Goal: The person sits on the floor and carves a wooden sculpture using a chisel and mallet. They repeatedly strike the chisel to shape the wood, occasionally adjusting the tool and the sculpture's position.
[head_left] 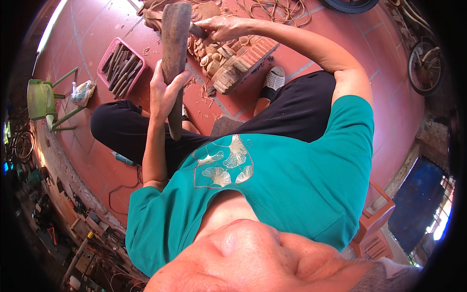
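My left hand (165, 92) is wrapped round a long, flat wooden mallet (175, 44), held upright with its wide end away from me. Behind the mallet, my right hand (221, 28) grips the dark shaft of a chisel (197, 31); the mallet hides part of that side, and I cannot see the chisel's edge. Below and around my right hand lies a carved wooden piece (226, 61) with rounded relief shapes and a ridged border. Whether the mallet touches the chisel, I cannot tell.
Left of the carving, a pink basket (103, 68) holds several dark rod-like tools. A green stool (40, 100) and a plastic bag (82, 92) stand farther left. Wood shavings (206, 100) lie on the red tiled floor. A coiled cord (292, 12) and a wheel (424, 65) are at the right.
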Tool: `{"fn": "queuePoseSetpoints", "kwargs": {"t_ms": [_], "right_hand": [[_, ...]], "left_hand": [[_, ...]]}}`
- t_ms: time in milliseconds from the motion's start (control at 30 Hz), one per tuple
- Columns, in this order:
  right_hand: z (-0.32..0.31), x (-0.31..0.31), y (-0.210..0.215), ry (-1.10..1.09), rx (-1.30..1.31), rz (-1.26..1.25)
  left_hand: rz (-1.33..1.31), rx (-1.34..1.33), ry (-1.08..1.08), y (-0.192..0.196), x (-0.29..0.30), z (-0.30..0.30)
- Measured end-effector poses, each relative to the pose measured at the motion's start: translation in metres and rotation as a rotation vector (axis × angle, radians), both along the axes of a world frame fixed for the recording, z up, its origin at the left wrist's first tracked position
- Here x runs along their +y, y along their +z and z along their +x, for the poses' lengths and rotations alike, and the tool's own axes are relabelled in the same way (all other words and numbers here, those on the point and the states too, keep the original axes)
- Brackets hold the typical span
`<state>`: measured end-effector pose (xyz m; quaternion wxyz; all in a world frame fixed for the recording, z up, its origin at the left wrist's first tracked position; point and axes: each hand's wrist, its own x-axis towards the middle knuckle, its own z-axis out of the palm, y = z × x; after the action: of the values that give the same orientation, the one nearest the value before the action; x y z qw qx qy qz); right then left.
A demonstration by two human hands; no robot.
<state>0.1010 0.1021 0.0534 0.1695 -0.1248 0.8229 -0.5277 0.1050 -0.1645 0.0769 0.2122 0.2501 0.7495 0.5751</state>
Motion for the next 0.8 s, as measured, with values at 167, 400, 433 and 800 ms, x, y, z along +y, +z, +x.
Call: {"fn": "queuePoseSetpoints", "kwargs": {"t_ms": [167,400,433,800], "right_hand": [[-0.001,0.0,-0.009,0.017,0.1,0.003],[-0.011,0.004,-0.028,0.046,0.181,0.101],[-0.011,0.003,-0.029,0.047,0.202,0.083],[-0.008,-0.001,-0.017,0.072,0.201,0.172]], "left_hand": [[0.033,0.024,0.014,0.0,0.0,-0.001],[0.04,-0.05,0.009,0.002,0.0,-0.002],[0.051,-0.062,0.021,0.002,-0.001,-0.001],[0.106,-0.075,0.057,0.0,0.001,-0.002]]}}
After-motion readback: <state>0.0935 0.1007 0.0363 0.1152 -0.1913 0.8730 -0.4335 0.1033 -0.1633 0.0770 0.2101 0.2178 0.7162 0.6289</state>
